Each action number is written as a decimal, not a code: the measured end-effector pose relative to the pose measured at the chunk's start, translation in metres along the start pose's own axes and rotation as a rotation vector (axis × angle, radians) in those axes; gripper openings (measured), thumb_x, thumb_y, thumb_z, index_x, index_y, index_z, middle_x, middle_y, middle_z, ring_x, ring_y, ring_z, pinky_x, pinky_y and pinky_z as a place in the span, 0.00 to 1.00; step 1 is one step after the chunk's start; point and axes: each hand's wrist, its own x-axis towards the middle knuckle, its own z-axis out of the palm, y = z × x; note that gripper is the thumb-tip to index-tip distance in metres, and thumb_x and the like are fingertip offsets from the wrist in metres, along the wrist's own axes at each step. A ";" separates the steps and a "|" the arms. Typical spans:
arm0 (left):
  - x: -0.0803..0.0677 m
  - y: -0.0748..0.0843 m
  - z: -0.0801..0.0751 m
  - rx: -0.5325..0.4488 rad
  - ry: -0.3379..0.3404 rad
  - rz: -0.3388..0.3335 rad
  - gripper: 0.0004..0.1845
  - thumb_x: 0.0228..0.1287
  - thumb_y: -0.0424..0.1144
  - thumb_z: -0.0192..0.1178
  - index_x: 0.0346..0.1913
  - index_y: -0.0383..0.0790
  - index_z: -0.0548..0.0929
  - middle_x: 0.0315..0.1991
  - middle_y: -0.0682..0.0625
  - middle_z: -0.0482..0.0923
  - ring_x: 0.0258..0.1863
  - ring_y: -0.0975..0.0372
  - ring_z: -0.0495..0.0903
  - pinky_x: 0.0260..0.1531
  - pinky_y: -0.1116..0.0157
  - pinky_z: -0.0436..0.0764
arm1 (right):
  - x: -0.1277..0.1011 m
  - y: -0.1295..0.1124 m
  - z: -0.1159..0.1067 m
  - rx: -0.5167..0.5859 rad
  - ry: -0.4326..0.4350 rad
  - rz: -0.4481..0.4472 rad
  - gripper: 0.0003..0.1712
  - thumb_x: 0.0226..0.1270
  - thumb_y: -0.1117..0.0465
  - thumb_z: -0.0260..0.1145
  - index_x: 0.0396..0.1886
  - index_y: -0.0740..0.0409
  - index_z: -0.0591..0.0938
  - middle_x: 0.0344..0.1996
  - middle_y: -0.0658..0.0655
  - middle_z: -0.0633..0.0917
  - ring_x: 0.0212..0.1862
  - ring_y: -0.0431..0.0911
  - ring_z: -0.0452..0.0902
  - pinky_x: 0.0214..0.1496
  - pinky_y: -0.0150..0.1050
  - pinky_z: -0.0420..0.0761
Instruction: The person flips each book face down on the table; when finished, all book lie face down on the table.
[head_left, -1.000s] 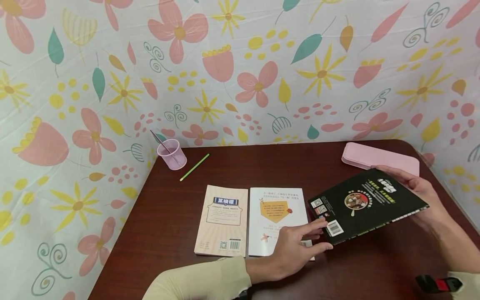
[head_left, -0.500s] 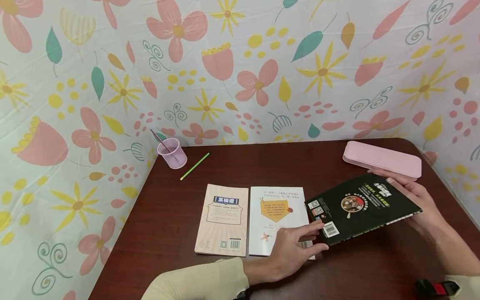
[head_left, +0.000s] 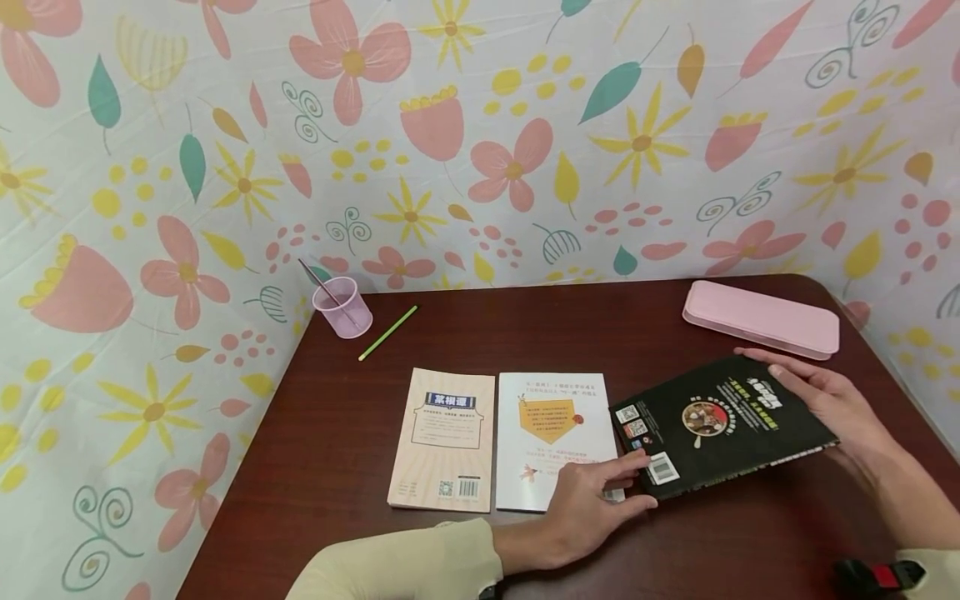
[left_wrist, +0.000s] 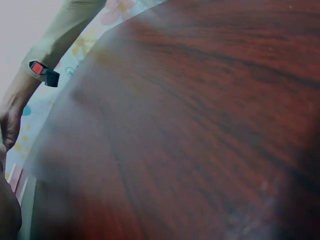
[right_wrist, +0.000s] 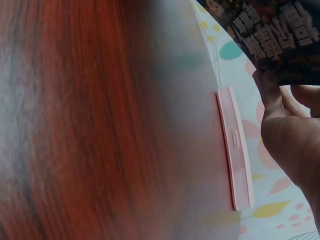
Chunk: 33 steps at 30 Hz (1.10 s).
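Observation:
A black book [head_left: 738, 429], its barcoded back cover facing up, is held in both hands above the right part of the table, tilted with its right side raised. My left hand [head_left: 577, 512] pinches its lower left corner, overlapping the white book [head_left: 551, 425] beneath. On the opposite side, my right hand [head_left: 836, 408] grips the upper right edge, thumb on the cover. The right wrist view shows the black book's underside [right_wrist: 280, 35] with the right hand [right_wrist: 295, 137] at its edge. Left of the white book lies a beige book [head_left: 442, 442].
A pink pencil case [head_left: 761, 317] lies at the back right of the dark wooden table [head_left: 525, 333]. At the back left stands a lilac pen cup [head_left: 345, 312] holding one thin stick, with a green pencil [head_left: 387, 333] beside it. Flower-patterned cloth [head_left: 480, 150] hangs behind the table.
The black book's right side has come down and slightly left with my right hand, so more of the pencil case shows. My left hand stays almost in place at the corner.

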 end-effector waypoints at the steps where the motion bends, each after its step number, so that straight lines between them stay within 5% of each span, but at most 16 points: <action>1: -0.001 0.000 0.001 0.009 -0.005 -0.003 0.26 0.64 0.34 0.77 0.65 0.38 0.86 0.64 0.50 0.84 0.50 0.74 0.86 0.48 0.80 0.80 | 0.000 0.000 -0.002 -0.024 0.017 0.016 0.26 0.89 0.68 0.44 0.78 0.56 0.75 0.63 0.50 0.86 0.48 0.49 0.91 0.37 0.49 0.90; 5: -0.002 0.000 0.004 0.043 -0.035 -0.007 0.27 0.64 0.33 0.77 0.66 0.38 0.85 0.64 0.48 0.83 0.51 0.73 0.86 0.48 0.81 0.79 | -0.001 0.003 -0.008 -0.173 0.081 0.053 0.25 0.88 0.65 0.51 0.78 0.51 0.75 0.62 0.42 0.87 0.45 0.44 0.90 0.36 0.45 0.90; 10: -0.004 0.002 0.008 0.087 -0.088 -0.019 0.30 0.65 0.33 0.77 0.69 0.37 0.82 0.66 0.47 0.81 0.51 0.74 0.85 0.48 0.83 0.77 | 0.004 0.008 -0.016 -0.232 0.033 0.051 0.25 0.88 0.67 0.51 0.79 0.57 0.73 0.64 0.43 0.86 0.52 0.38 0.87 0.44 0.37 0.88; 13: -0.006 0.006 0.009 0.101 -0.134 -0.036 0.31 0.67 0.33 0.75 0.72 0.36 0.79 0.68 0.45 0.80 0.53 0.74 0.84 0.49 0.84 0.76 | 0.006 0.009 -0.021 -0.271 0.011 0.071 0.25 0.87 0.68 0.51 0.78 0.57 0.74 0.60 0.47 0.88 0.49 0.40 0.88 0.42 0.38 0.89; 16: -0.007 0.011 0.009 0.112 -0.205 -0.063 0.33 0.70 0.34 0.72 0.75 0.34 0.75 0.71 0.42 0.76 0.56 0.75 0.82 0.51 0.84 0.75 | 0.007 0.010 -0.022 -0.485 0.069 0.076 0.24 0.86 0.64 0.57 0.76 0.53 0.77 0.54 0.41 0.89 0.43 0.38 0.87 0.38 0.36 0.87; 21: -0.010 0.022 0.011 0.171 -0.327 -0.121 0.36 0.73 0.40 0.69 0.79 0.34 0.69 0.77 0.39 0.67 0.57 0.79 0.79 0.56 0.84 0.71 | 0.013 0.012 -0.021 -0.913 0.145 0.017 0.26 0.84 0.60 0.62 0.75 0.64 0.76 0.54 0.28 0.85 0.48 0.28 0.81 0.40 0.26 0.80; 25: -0.010 0.025 0.011 0.261 -0.372 -0.111 0.38 0.73 0.44 0.70 0.80 0.37 0.68 0.79 0.40 0.65 0.55 0.81 0.79 0.59 0.83 0.70 | 0.020 0.015 -0.020 -1.028 0.160 0.003 0.25 0.83 0.62 0.62 0.73 0.69 0.76 0.53 0.27 0.83 0.46 0.26 0.79 0.38 0.27 0.79; 28: -0.008 0.025 0.011 0.324 -0.404 -0.096 0.38 0.74 0.46 0.69 0.81 0.40 0.68 0.79 0.43 0.65 0.55 0.82 0.79 0.61 0.82 0.70 | 0.024 0.016 -0.019 -1.091 0.172 -0.025 0.23 0.81 0.65 0.65 0.70 0.70 0.79 0.52 0.33 0.85 0.44 0.24 0.79 0.37 0.26 0.79; 33: -0.005 0.025 0.010 0.385 -0.447 -0.073 0.37 0.75 0.48 0.67 0.80 0.41 0.69 0.78 0.45 0.67 0.57 0.81 0.78 0.61 0.81 0.70 | 0.030 0.016 -0.017 -1.241 0.194 -0.130 0.20 0.73 0.69 0.71 0.63 0.67 0.86 0.52 0.62 0.90 0.44 0.19 0.73 0.38 0.20 0.72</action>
